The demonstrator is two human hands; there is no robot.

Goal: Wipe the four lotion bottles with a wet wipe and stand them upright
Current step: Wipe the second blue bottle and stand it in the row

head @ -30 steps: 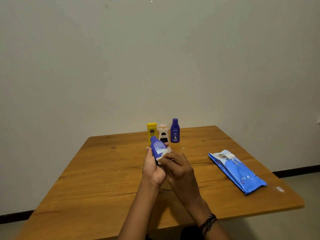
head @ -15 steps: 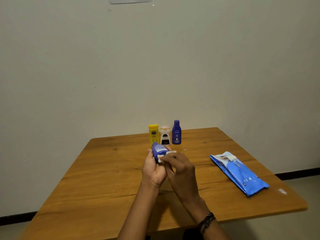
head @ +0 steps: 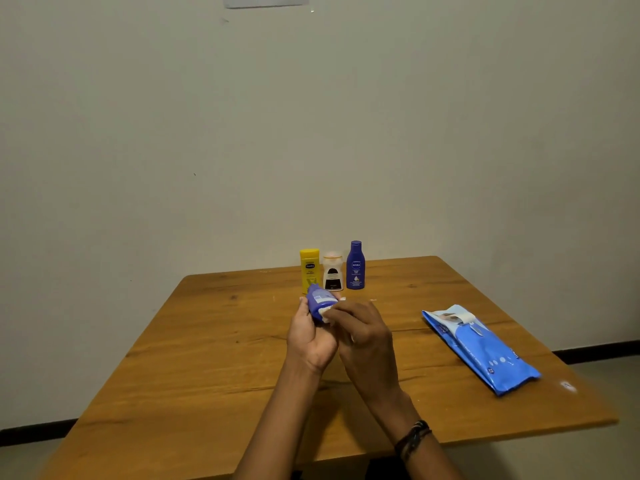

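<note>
My left hand (head: pixel 310 339) grips a small blue lotion bottle (head: pixel 319 300), tilted away from me above the middle of the wooden table (head: pixel 214 355). My right hand (head: pixel 363 336) pinches a white wet wipe (head: pixel 326 312) against the bottle's side. Three bottles stand upright in a row at the table's far edge: a yellow one (head: pixel 309 270), a white one with a dark label (head: pixel 332 271) and a tall dark blue one (head: pixel 355 265). Most of the wipe is hidden under my right fingers.
A blue pack of wet wipes (head: pixel 479 348) lies flat on the right side of the table, its flap peeled open. A plain wall rises just behind the table. A small white scrap (head: pixel 568 386) sits near the right front corner.
My right hand has slid the wipe along the held bottle, and the bottle has tipped a little flatter. The three standing bottles and the pack have not moved.
</note>
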